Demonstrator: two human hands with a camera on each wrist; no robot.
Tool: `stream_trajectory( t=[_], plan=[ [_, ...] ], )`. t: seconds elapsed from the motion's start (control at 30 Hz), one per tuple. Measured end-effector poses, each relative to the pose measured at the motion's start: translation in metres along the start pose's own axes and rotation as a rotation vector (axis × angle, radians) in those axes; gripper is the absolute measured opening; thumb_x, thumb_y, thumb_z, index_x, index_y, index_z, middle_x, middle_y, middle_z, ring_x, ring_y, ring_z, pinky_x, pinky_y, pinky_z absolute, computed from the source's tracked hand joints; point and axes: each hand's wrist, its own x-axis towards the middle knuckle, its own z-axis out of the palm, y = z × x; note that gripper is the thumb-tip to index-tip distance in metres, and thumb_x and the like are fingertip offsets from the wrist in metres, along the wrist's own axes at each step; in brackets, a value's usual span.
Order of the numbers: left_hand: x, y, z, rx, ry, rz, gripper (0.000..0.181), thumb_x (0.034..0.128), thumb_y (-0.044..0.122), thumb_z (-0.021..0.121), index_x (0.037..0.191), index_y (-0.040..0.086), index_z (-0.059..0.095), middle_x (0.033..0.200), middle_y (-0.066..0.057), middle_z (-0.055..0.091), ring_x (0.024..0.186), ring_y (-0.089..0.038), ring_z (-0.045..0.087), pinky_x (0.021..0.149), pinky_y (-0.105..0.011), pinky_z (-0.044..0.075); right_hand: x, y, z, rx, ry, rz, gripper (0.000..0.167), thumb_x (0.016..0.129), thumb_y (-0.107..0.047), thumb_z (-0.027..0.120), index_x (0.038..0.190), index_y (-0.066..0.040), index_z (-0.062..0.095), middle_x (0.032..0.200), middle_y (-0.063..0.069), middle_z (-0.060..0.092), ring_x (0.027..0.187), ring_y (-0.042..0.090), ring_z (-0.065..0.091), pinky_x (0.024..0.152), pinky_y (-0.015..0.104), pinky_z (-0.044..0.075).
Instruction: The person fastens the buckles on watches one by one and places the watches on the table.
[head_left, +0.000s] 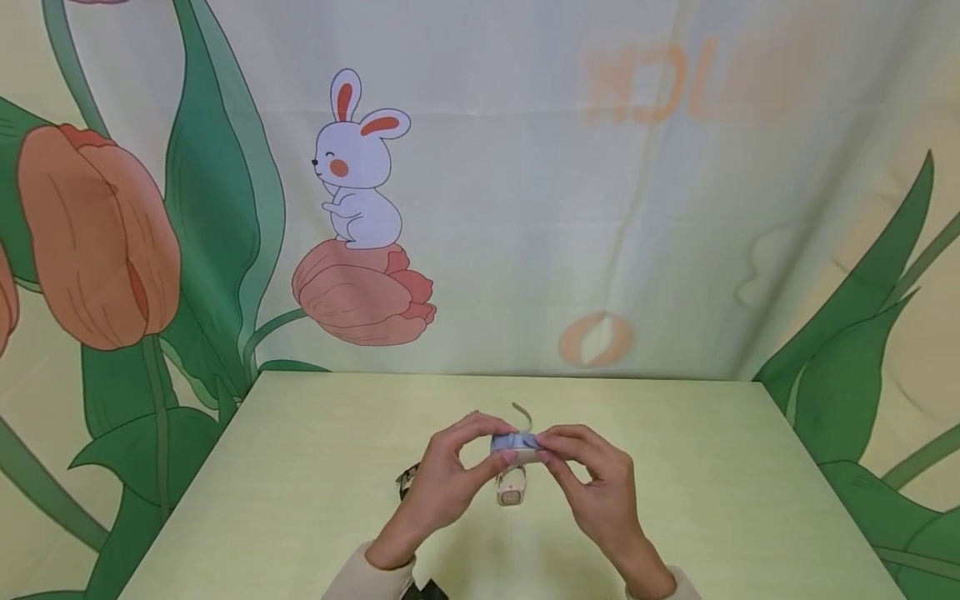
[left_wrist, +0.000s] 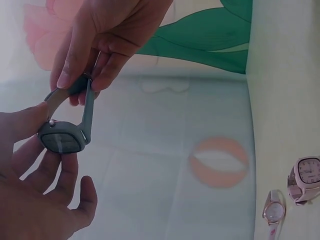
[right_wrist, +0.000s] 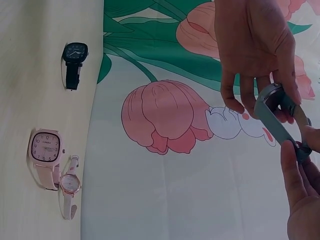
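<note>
Between both hands is a blue-grey wristwatch, raised above the table, with its strap bent into a loop. My left hand grips the square case between thumb and fingers. Opposite it, my right hand pinches the strap near its ends. Fingers cover the place where the ends meet, so I cannot tell whether it is buckled. Below the hands lie a pink square watch and a small round watch with a pale strap. A black watch lies apart, partly behind my left hand in the head view.
The pale yellow-green table spreads under the hands, its back edge against a hanging cloth printed with tulips and a rabbit. Something black shows by the left sleeve at the bottom edge.
</note>
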Motion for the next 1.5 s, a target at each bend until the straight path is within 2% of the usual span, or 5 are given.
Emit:
stream_trajectory(
  t=[0.13,0.63,0.97,1.23,1.5],
  plan=[
    [-0.001,0.001,-0.001,0.006,-0.015,-0.007,0.019,0.0908,0.027,0.071,0.11,0.023,0.07,0.106,0.007,0.068,0.1,-0.011,0.062,0.094,-0.031,0.048,-0.001,-0.001,0.0,-0.002,-0.004,0.014,0.032,0.074,0.019,0.073,0.1,0.001,0.074,0.094,0.015,0.07,0.087,0.014,0.068,0.075,0.015,0.055],
    [-0.002,-0.007,0.002,0.124,0.068,0.07,0.021,0.0873,0.026,0.074,0.108,0.02,0.073,0.107,0.006,0.071,0.099,-0.011,0.063,0.089,-0.029,0.052,0.0,0.002,-0.002,-0.142,-0.061,-0.036,0.031,0.077,0.015,0.072,0.102,-0.004,0.075,0.099,0.01,0.068,0.087,0.016,0.065,0.079,0.011,0.052],
    [-0.003,-0.009,0.002,0.121,0.07,0.068,0.025,0.0844,0.021,0.077,0.109,0.019,0.074,0.105,0.005,0.072,0.101,-0.011,0.065,0.101,-0.036,0.05,-0.001,0.003,-0.002,-0.187,-0.091,-0.052,0.031,0.078,0.013,0.072,0.101,-0.007,0.076,0.099,0.007,0.068,0.085,0.015,0.064,0.076,0.011,0.05],
    [-0.003,-0.012,0.005,0.091,0.058,0.086,0.025,0.0836,0.019,0.077,0.109,0.018,0.075,0.106,0.003,0.074,0.101,-0.012,0.067,0.089,-0.028,0.054,-0.001,0.002,0.001,-0.172,-0.104,-0.056,0.031,0.079,0.011,0.074,0.103,-0.007,0.075,0.099,0.007,0.069,0.085,0.016,0.067,0.079,0.013,0.052],
    [-0.003,-0.009,0.005,-0.019,0.058,-0.063,0.025,0.0849,0.026,0.077,0.109,0.02,0.074,0.107,0.003,0.074,0.103,-0.012,0.067,0.095,-0.031,0.05,-0.002,-0.003,0.001,-0.066,-0.081,0.111,0.032,0.082,0.009,0.073,0.111,-0.004,0.067,0.102,0.013,0.07,0.094,0.012,0.069,0.079,0.021,0.058]
  ],
)
